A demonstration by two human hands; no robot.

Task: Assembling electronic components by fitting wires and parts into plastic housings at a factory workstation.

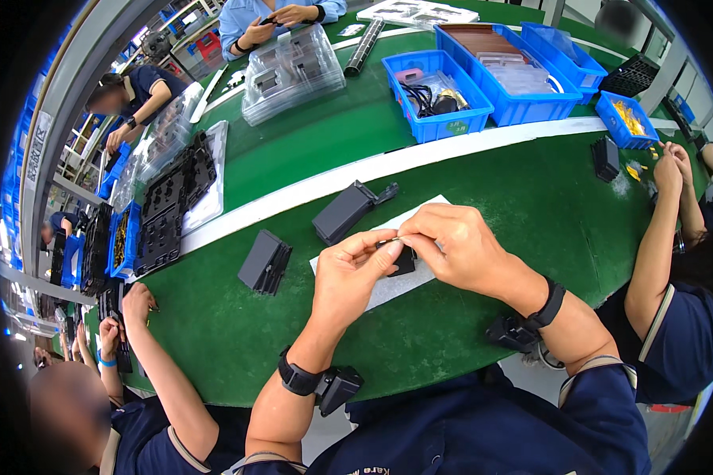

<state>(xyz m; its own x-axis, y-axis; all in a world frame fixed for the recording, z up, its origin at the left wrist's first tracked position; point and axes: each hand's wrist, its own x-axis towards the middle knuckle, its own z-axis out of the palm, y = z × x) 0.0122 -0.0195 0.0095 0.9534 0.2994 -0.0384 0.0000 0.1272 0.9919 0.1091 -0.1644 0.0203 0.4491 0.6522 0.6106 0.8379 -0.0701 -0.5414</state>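
Note:
My left hand point(347, 277) and my right hand point(461, 244) meet in front of me, with thumbs and fingertips pinched together. Whatever small piece lies between the fingertips is too hidden to name. Right below them a black part point(405, 263) shows partly; I cannot tell whether a hand touches it. Under it lies a white sheet point(380, 298) on the green table point(214, 336). Left of my left hand is a stack of dark grey rectangular pieces point(264, 263). Beyond the sheet lies a longer dark grey block point(344, 214) with a small black part at its far end.
A white strip point(325, 176) crosses the table; beyond it stand blue bins point(444, 128) and clear trays point(293, 83). Black moulded trays point(170, 206) lie at left. Co-workers' arms reach in at left point(162, 364) and right point(650, 253), near a yellow-filled blue bin point(627, 131).

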